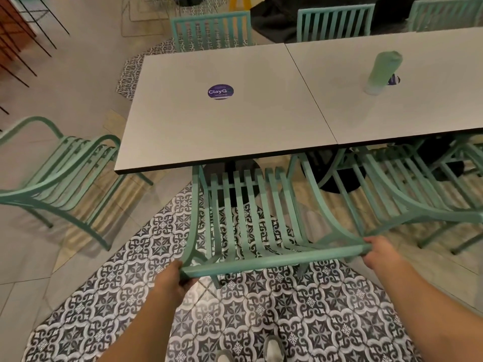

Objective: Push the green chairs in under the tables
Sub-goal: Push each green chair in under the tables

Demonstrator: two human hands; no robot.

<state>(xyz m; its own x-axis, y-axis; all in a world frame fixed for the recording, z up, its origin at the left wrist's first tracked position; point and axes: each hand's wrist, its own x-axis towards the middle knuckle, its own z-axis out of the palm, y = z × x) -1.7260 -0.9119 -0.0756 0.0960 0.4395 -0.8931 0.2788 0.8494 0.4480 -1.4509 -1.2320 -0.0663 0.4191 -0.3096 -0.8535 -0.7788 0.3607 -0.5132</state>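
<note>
Patterned black-and-white floor tiles spread under the person's feet, with plain beige tiling beyond. Two pale square tabletops with dark edges stand butted side by side; the near edge overhangs the front of the green slatted metal chair, whose seat is only partly under it. Another green chair stands close on its right, their frames nearly touching, while a third green chair sits at the table's left end with open floor between. The left hand curls round the left end of the chair's top rail; the right hand grips the right end. A green cylindrical bottle stands on the right tabletop.
</note>
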